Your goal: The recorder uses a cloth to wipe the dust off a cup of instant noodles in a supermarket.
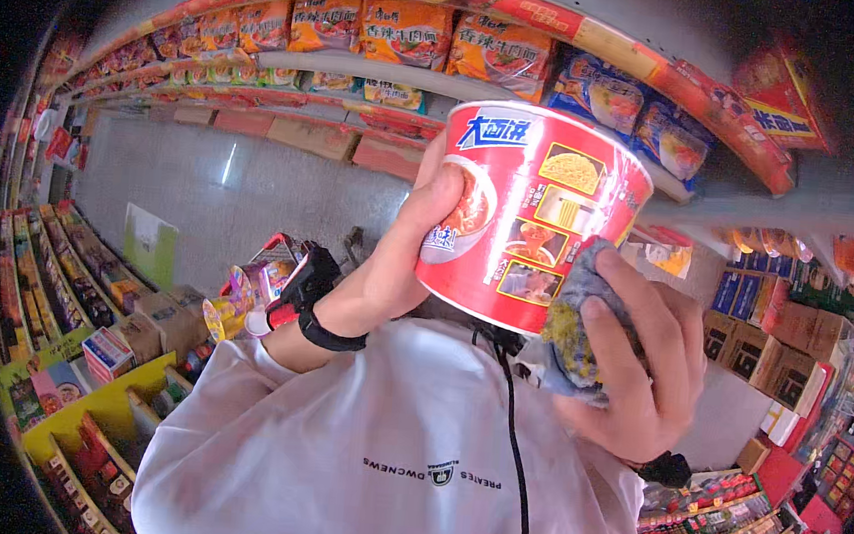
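Note:
A large red instant noodle tub (pixel 510 213) is raised in front of my chest, tilted, with pictures and writing on its side. My left hand (pixel 406 243) grips it from the left, thumb on the side wall; the other fingers are mostly hidden behind it. A black strap and device sit on that wrist. My right hand (pixel 645 359) holds a bunched grey and yellow cloth (pixel 592 325) against the tub's lower right side. The tub's far side is out of sight.
Ahead, a store shelf (pixel 427 79) bears orange and blue noodle packets (pixel 500 51). A basket (pixel 278 248) with packaged goods stands on the left. Stacked cartons (pixel 759 353) are at the right, goods racks (pixel 58 268) at the left and lower right.

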{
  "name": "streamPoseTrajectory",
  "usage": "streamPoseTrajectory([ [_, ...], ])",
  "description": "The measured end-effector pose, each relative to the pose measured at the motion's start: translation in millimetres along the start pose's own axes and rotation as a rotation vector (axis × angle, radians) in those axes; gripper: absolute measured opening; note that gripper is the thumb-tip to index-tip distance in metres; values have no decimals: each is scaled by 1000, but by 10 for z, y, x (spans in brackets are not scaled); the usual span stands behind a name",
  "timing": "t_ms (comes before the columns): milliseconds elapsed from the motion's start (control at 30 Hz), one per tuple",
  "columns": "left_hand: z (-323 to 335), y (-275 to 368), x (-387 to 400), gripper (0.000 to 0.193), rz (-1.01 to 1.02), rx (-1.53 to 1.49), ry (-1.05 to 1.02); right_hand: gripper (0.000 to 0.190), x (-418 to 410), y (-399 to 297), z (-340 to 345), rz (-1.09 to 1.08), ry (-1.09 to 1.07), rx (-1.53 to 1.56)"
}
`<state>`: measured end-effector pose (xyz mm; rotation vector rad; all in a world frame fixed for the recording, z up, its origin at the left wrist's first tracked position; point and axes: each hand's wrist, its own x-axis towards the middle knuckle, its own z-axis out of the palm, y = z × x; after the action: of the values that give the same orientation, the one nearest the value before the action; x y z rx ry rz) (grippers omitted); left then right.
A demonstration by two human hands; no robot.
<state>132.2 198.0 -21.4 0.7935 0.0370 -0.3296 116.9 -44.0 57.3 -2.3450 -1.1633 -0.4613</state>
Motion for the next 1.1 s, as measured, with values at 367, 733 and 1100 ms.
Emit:
streamPoseTrajectory([
  [367,23,-110,11,82,7,83,143,30,-82,-164,295,39,167,-296],
  [733,84,33,-71,77,-104,77,104,27,-119,-191,286,-62,258,-270],
  [1100,44,38,-77,75,-18,56,42,29,-33,-164,137,-35,226,-232],
])
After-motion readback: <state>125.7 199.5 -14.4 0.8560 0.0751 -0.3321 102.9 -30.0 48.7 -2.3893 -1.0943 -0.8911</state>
